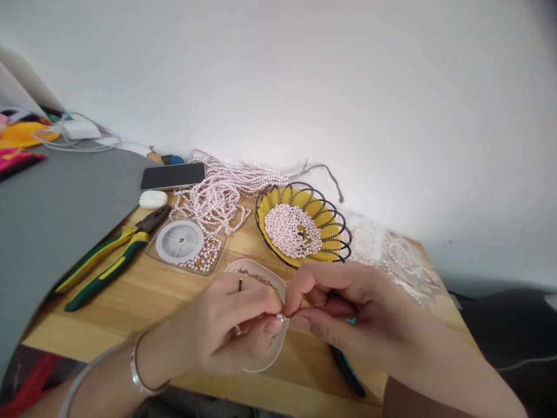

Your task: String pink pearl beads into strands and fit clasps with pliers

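My left hand (243, 325) is closed in a pinch on a small pearl bead (281, 317), which shows at its fingertips. Thumb and forefinger of my right hand (352, 307) press together just beside the bead, on a thin gold chain (321, 303) that shows between the fingers. Beneath both hands lies a pale dish (278, 348) with more gold chain (256, 275) in it. Pliers with a black and teal handle (348, 371) stick out below my right hand; whether the palm holds them or they lie on the table is hidden.
Behind my hands stands a yellow and black basket (333, 232) of pink beads. Strands of pink beads (213, 200), a phone (173, 175), a white case (153, 200), green-yellow pliers (115, 255) and a bead box with a spool (179, 241) lie left. Bagged beads (391, 255) lie right.
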### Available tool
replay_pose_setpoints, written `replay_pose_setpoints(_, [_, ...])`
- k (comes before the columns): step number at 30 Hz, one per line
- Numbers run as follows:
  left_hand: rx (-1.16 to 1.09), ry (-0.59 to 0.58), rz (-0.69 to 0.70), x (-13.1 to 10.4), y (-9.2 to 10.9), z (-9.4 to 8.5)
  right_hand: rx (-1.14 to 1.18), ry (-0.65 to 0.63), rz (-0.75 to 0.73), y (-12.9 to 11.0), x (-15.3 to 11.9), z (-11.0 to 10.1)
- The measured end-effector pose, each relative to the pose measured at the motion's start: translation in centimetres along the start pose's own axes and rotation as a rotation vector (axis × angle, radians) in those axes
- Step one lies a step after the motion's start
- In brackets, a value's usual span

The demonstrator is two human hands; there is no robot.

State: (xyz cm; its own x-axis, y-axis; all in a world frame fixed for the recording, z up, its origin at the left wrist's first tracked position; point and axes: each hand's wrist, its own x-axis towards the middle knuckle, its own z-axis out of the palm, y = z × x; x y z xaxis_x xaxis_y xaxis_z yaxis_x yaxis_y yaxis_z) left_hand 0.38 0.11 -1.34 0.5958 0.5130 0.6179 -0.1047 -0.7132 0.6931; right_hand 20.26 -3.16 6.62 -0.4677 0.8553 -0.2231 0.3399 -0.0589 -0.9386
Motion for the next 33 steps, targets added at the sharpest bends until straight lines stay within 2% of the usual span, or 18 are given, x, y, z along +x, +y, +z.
replay_pose_setpoints(8, [-0.004, -0.004, 0.006, 0.2, 0.0, -0.1, -0.026, 0.005, 0.031, -0.2, -0.4, 0.0])
replay_pose_setpoints(20, [0.007, -0.020, 0.016, 0.3, -0.1, 0.1, -0.145, 0.035, -0.062, -0.3, -0.1, 0.1])
replay_pose_setpoints(29, [0.043, -0.001, 0.040, 0.3, -0.3, 0.2, -0.316, 0.210, -0.065, -0.1, -0.5, 1.0])
replay_pose_setpoints(33, [0.068, 0.033, 0.063, 0.4, -0.2, 0.3, -0.343, 0.243, -0.081, -0.2, -0.5, 1.2])
